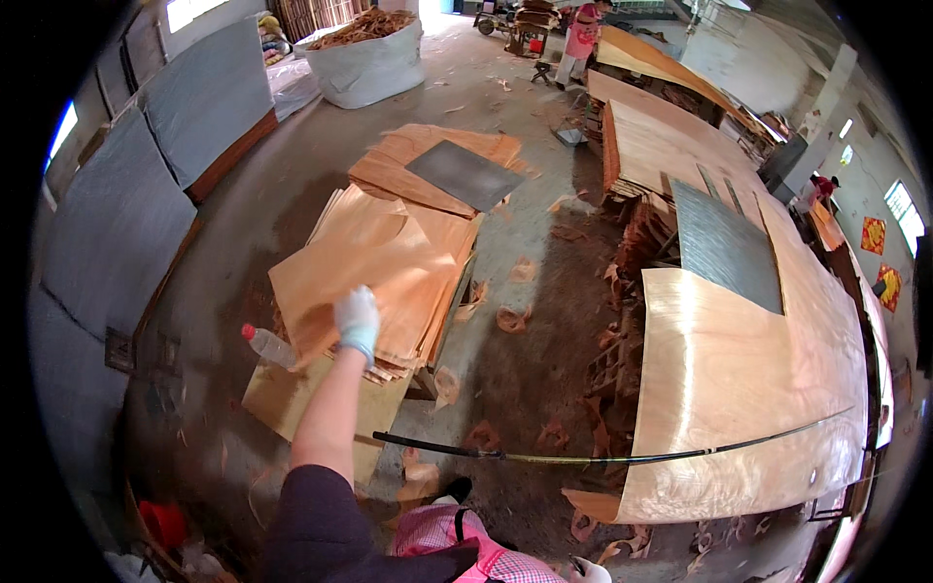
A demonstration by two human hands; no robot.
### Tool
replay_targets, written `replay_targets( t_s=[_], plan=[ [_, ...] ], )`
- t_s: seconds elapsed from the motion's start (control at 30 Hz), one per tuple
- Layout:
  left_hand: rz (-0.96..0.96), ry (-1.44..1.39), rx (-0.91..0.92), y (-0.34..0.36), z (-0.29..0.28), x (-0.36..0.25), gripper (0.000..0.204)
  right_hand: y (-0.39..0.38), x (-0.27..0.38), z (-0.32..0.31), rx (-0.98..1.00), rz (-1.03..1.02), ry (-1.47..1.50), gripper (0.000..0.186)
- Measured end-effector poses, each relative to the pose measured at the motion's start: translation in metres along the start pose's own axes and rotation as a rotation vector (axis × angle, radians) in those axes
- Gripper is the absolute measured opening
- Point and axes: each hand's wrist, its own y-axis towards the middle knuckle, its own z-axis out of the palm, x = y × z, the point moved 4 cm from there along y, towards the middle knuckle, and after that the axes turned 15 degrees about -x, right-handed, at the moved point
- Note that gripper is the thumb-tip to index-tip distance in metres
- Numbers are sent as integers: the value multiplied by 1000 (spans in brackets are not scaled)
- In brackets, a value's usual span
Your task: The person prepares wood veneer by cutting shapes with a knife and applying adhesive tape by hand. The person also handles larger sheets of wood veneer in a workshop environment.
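Observation:
My left hand (pixel 357 317), in a whitish glove and slightly blurred, is closed on the near part of a thin reddish-tan wood veneer sheet (pixel 389 255). This sheet bulges and curls above a stack of similar veneer sheets (pixel 457 233) on a low stand. At the bottom edge, my right hand (pixel 589 571), also in a white glove, is partly cut off. Its fingers look closed around something small and dark that I cannot make out. A long thin dark-and-gold rod (pixel 583 458) reaches from the gap across a large veneer sheet (pixel 719 408) on the right.
A clear bottle with a red cap (pixel 268 345) lies left of the stack. Beyond is a dark grey sheet (pixel 465 176); another grey sheet (pixel 724 238) covers veneer at right. Scraps (pixel 513 318) litter the floor. A white sack (pixel 367 68) and a person (pixel 581 44) are farther back.

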Motion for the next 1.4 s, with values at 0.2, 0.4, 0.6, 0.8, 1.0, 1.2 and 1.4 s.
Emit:
replay_targets(
  t_s=[0.2, 0.4, 0.6, 0.8, 1.0, 1.2, 1.4],
  plan=[
    [257, 122, -565, 129, -132, -22, 15, -12, -21, 3, 29, 29, -33, 36],
    [646, -16, -920, 133, -268, -125, 14, -15, -33, 4, -50, 69, -10, 34],
    [994, -415, -1105, 3, -373, -258, 14, -31, -49, -4, 7, 318, -49, 39],
    [1435, -652, -1066, -164, -450, -369, 16, -80, -107, -15, 1, 444, 71, 40],
    [1620, -801, -991, -339, -521, -465, 18, -177, -215, -26, -70, 532, 64, 40],
    [1820, -1125, -926, -511, -588, -582, 16, -299, -348, -51, -150, 748, 128, 37],
    [1918, -1314, -527, -641, -589, -729, 17, -372, -447, -73, -328, 952, 215, 37]
  ],
)
